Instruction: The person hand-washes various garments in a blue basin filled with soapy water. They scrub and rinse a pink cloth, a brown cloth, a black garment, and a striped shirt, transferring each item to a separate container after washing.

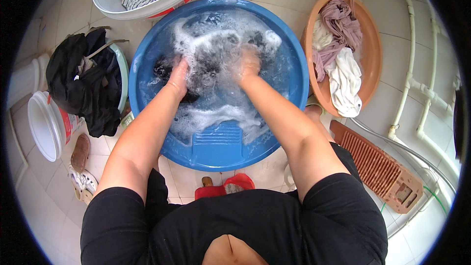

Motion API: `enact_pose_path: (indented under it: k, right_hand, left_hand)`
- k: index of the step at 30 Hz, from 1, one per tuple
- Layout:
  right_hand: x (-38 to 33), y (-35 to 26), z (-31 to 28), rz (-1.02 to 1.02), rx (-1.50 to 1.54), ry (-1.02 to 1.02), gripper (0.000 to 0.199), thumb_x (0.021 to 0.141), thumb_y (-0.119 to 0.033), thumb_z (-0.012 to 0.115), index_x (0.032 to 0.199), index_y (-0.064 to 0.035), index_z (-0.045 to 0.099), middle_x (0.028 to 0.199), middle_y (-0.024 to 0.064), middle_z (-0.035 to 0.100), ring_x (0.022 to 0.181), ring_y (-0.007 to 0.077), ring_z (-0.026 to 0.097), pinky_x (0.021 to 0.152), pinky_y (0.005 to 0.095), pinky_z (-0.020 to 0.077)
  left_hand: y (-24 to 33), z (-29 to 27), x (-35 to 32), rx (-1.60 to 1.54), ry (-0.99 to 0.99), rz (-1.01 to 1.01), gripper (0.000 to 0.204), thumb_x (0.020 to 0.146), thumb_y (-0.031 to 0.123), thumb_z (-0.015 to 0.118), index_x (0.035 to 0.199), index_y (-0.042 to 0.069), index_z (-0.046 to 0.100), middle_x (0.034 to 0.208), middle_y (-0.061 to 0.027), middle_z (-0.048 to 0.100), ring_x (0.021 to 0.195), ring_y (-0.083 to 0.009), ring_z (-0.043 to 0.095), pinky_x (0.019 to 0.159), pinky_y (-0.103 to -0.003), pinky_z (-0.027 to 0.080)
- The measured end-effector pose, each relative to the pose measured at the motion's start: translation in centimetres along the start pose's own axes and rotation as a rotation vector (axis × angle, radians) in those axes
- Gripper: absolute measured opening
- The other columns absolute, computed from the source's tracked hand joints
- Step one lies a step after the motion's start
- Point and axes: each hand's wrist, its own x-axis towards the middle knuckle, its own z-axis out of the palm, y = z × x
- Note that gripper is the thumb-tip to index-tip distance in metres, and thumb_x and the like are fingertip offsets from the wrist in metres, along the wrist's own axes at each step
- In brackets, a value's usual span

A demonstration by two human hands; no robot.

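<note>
A large round blue basin (222,163) holds soapy water, with white suds (223,114) along its front and back. Dark, wet cloth (164,68) shows through the water at the left and middle. At the left of the basin my left hand (179,76) dips into the water beside that cloth, its fingers mostly under the surface. My right hand (249,63) sits in the suds right of centre, smeared by splashing water. Whether either hand grips the cloth is hidden. A ridged washboard panel (217,136) is moulded into the basin's near side.
Right stands an orange tub (375,54) with mauve and white clothes; below it lies a brown washboard (375,164). Left are a pale green basin (121,73) heaped with black clothes (78,76) and a white bucket (44,126). Another white tub (110,0) holds striped clothes behind.
</note>
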Motion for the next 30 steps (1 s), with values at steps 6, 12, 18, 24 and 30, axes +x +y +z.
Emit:
enact_pose_path:
  k: [6,12,18,24,30]
  right_hand:
    - [-10.2,-4.2,0.2,-0.723,0.429,0.347,0.036,0.060,-0.027,0.074,0.089,-0.0132,0.060,0.089,0.0086,0.055,0.083,0.0289,0.058,0.071,0.0368,0.0491]
    - [-12.0,-5.8,0.5,-1.026,0.354,0.425,0.034,0.055,-0.027,0.075,0.082,-0.0152,0.059,0.074,0.0059,0.049,0.066,0.0249,0.056,0.055,0.0343,0.0472]
    - [-9.6,-4.0,1.6,-0.950,0.416,0.464,0.034,0.059,-0.028,0.069,0.085,-0.0112,0.056,0.076,0.0087,0.057,0.067,0.0280,0.059,0.058,0.0362,0.0486]
    - [-5.8,1.1,-1.4,-0.255,0.383,0.563,0.038,0.067,-0.034,0.065,0.093,-0.0079,0.056,0.087,0.0137,0.062,0.080,0.0331,0.061,0.072,0.0407,0.0491]
    - [-4.7,4.0,0.0,-0.627,-0.166,0.741,0.042,0.062,-0.016,0.066,0.103,-0.0152,0.055,0.137,0.0112,0.030,0.127,0.0409,0.024,0.100,0.0596,0.0211]
  left_hand:
    - [4.1,3.1,-3.2,-0.482,-0.400,-0.350,0.059,0.087,0.055,0.041,0.119,0.007,0.054,0.117,-0.0118,0.057,0.107,-0.0285,0.052,0.098,-0.042,0.037]
    - [2.4,2.0,-4.9,-0.516,-0.437,-0.313,0.039,0.091,0.036,0.044,0.113,0.005,0.055,0.108,-0.0122,0.060,0.097,-0.0251,0.057,0.089,-0.037,0.045]
    - [0.2,1.1,-1.3,-0.399,-1.010,-0.112,0.036,0.091,0.033,0.044,0.111,0.006,0.057,0.103,-0.0100,0.061,0.092,-0.0223,0.059,0.084,-0.036,0.047]
    - [4.1,3.3,-7.9,0.481,-0.095,0.095,0.052,0.085,0.040,0.054,0.111,-0.005,0.052,0.103,-0.0151,0.059,0.095,-0.0243,0.056,0.087,-0.032,0.042]
    - [1.8,1.2,-8.9,1.949,-0.079,0.818,0.086,0.069,0.036,0.070,0.140,0.021,0.023,0.146,-0.0192,0.010,0.130,-0.0447,0.018,0.098,-0.054,0.029]
